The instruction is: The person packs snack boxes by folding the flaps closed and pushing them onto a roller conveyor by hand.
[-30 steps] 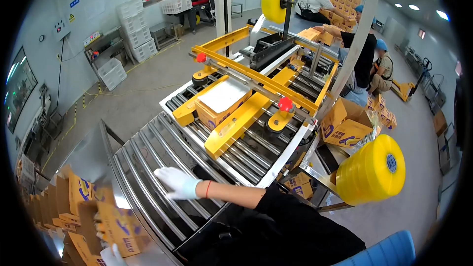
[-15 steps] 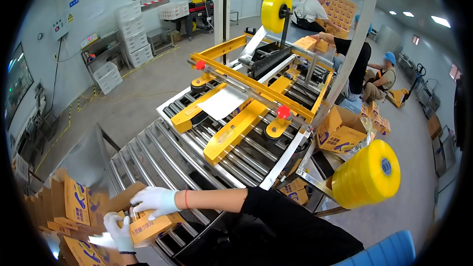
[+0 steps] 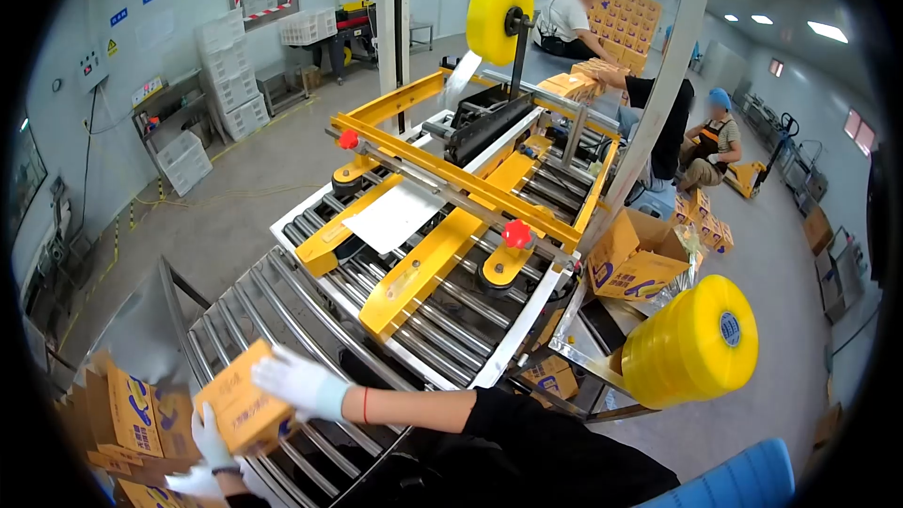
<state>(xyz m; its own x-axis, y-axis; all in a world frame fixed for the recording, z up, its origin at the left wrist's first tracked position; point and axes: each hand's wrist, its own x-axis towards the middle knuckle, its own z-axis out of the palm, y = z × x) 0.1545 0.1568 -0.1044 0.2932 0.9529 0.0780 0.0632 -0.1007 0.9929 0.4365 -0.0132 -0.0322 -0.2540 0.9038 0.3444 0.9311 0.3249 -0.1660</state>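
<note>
Grip: here we are, both gloved hands on the box, the right hand point(image 3: 299, 384) laid over its upper right side, the left hand point(image 3: 212, 435) cupped at its left, so it's pinched between the two.
Box: it's out over the left part of the rollers point(image 3: 273, 306), printed side towards us, tilted in our view; whether its base touches metal, we can't tell.
Pressure: even from both sides, we'd say; squeeze too hard with one palm and the card could dent or the box twist.
Fingers: the right ones lie long and flat, good for steadying; we'd want the left tips clear of the roller gaps.
Cartons: just left of our left hand, open cartons point(image 3: 132, 409) crowd in, so elbows tidy there.
Guides: further out, two yellow guides point(image 3: 419, 273) flank a white sheet point(image 3: 395, 214), well apart from our hands.
Tape: a yellow roll point(image 3: 500, 19) stands above the far end.
Floor: a co-worker point(image 3: 715, 141) crouches off to the right, well out of our reach.
</note>
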